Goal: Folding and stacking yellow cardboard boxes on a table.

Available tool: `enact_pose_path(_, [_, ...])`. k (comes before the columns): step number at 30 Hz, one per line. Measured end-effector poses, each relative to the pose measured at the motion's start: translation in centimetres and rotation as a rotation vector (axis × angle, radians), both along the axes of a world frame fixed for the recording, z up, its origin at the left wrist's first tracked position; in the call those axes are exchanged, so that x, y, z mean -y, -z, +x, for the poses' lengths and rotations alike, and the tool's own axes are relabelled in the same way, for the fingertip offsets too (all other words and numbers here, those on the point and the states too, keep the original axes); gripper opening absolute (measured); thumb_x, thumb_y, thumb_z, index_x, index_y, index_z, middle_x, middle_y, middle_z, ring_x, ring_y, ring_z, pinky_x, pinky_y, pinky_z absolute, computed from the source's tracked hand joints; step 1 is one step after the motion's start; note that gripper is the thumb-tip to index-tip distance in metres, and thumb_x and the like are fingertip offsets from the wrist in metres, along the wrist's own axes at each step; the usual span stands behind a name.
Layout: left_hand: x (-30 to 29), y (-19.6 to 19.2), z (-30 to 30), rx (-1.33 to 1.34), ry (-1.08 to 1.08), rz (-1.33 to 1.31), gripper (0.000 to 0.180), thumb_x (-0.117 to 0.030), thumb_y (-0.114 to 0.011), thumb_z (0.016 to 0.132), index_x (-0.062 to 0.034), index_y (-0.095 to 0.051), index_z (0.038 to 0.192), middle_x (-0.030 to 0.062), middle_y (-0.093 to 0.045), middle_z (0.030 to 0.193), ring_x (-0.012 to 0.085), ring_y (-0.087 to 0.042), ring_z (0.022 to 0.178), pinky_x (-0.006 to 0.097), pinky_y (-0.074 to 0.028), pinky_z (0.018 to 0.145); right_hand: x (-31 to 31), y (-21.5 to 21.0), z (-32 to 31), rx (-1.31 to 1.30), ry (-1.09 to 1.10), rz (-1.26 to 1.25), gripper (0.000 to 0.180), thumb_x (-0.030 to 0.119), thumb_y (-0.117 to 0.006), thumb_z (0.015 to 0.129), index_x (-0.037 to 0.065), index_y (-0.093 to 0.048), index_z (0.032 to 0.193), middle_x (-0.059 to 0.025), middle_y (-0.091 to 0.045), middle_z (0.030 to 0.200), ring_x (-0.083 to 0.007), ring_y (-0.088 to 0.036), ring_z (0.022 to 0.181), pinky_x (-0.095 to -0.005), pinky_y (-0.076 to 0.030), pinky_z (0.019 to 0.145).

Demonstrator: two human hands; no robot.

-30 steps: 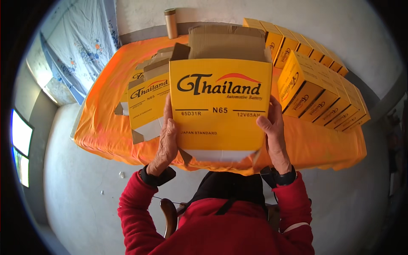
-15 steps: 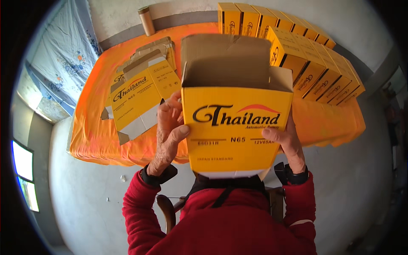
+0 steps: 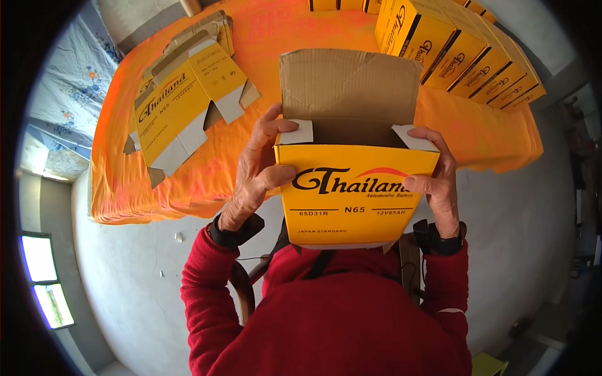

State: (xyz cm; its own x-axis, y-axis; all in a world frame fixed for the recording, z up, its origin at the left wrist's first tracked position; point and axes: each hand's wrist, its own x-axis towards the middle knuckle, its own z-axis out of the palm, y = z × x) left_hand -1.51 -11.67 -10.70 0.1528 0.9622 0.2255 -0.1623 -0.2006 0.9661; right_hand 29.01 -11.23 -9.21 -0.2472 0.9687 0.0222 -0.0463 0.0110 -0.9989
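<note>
Holding the yellow carton (image 3: 351, 219) in front of my body, I pinch its left side with my left hand (image 3: 266, 153), thumb on the printed front, fingers at the white flap (image 3: 300, 133). My right hand (image 3: 436, 166) pinches the opposite side in same manner. The brown lid flap (image 3: 350, 84) stands upright behind. On the orange-covered desk (image 3: 495, 135), flattened cartons (image 3: 172, 103) lie leftward and yellow boxes (image 3: 461, 62) stand rightward.

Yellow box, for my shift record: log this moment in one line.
left hand: holds yellow box | right hand: holds yellow box | back flap: open | side flaps: partly folded inward
</note>
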Motion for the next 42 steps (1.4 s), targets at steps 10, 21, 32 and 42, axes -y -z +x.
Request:
enact_pose_path(10, [0.4, 4.5, 0.4, 0.009, 0.054, -0.033, 0.05, -0.028, -0.067, 0.068, -0.0028, -0.055, 0.109, 0.0161, -0.039, 0.135, 0.027, -0.042, 0.124, 0.036, -0.033, 0.104, 1.2, 5.1, -0.3, -0.223, 0.215, 0.095, 0.051, 0.03, -0.067, 0.08, 0.0, -0.055, 0.119, -0.012, -0.062, 0.114, -0.0185, -0.059, 0.103, -0.0297, -0.046, 0.092])
enact_pose_path(21, [0.6, 3.7, 0.9, -0.152, -0.159, 0.353, 0.043, -0.02, -0.066, 0.074, 0.002, -0.055, 0.109, 0.0244, -0.046, 0.134, 0.0333, -0.048, 0.121, 0.043, -0.039, 0.101, -0.3, 4.3, 1.0, -0.043, 0.12, 0.111, 0.046, 0.035, -0.058, 0.09, -0.005, -0.058, 0.114, -0.0213, -0.059, 0.119, -0.0289, -0.058, 0.11, -0.038, -0.047, 0.094])
enact_pose_path(32, [0.0, 3.3, -0.7, -0.254, -0.074, 0.367, 0.026, -0.015, -0.062, 0.088, 0.0032, -0.059, 0.106, 0.0253, -0.057, 0.122, 0.0333, -0.06, 0.106, 0.04, -0.049, 0.088, -0.7, 3.8, 0.9, -0.15, 0.182, -0.013, 0.046, 0.032, -0.067, 0.078, -0.006, -0.066, 0.104, -0.0197, -0.064, 0.114, -0.0263, -0.061, 0.104, -0.0348, -0.045, 0.094])
enact_pose_path(42, [0.5, 1.4, 2.1, 0.171, -0.176, 0.008, 0.018, -0.013, -0.051, 0.095, 0.0026, -0.057, 0.104, 0.0203, -0.057, 0.122, 0.0225, -0.057, 0.106, 0.036, -0.046, 0.092, -1.1, 3.9, 1.7, -0.133, 0.13, 0.007, 0.039, 0.022, -0.069, 0.074, -0.005, -0.069, 0.102, -0.023, -0.064, 0.115, -0.0292, -0.061, 0.106, -0.0376, -0.045, 0.097])
